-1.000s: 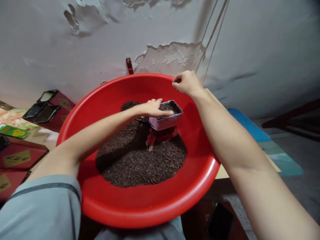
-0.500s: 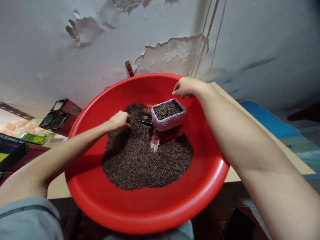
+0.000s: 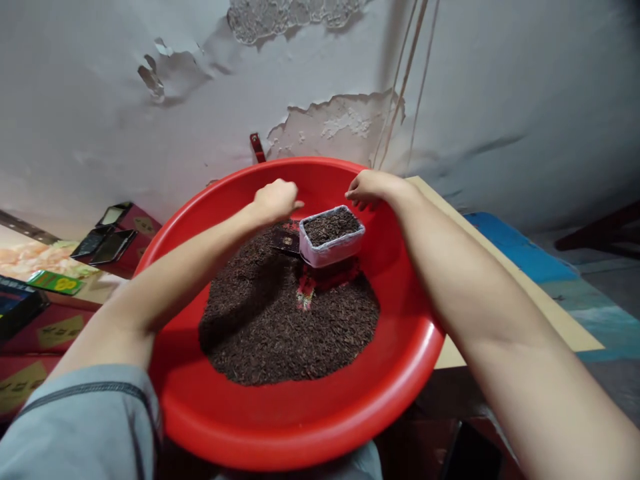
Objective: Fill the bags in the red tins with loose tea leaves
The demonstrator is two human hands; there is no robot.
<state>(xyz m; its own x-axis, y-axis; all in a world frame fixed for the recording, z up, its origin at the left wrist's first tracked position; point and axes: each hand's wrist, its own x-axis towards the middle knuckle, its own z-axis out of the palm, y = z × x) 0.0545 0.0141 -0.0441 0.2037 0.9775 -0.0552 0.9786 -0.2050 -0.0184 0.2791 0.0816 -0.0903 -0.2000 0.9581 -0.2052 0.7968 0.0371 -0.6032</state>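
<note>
A heap of dark loose tea leaves (image 3: 295, 340) lies in a large red plastic basin (image 3: 295, 433). Among the leaves stands a small dark box lined with a clear plastic bag (image 3: 331, 252), filled with the same tea; its dark lid flap (image 3: 287, 241) folds out to the left. Just behind and left of the box, my left hand (image 3: 277, 200) hangs closed, thumb toward the box; its fingertips are hidden. My right hand (image 3: 367, 189) hovers behind the box's right corner by the basin rim, fingers loosely bent and apart, with nothing visible in them.
Dark red boxes (image 3: 113, 243) and a green packet (image 3: 55, 282) stand to the left. The basin rests on a pale board (image 3: 510, 280), with a blue surface (image 3: 520, 247) beyond on the right. A peeling wall (image 3: 200, 133) rises behind.
My left hand has risen from over the tea heap and moved right, to the box. My right hand stays near the box, its fingers a little lower. The view has shifted slightly.
</note>
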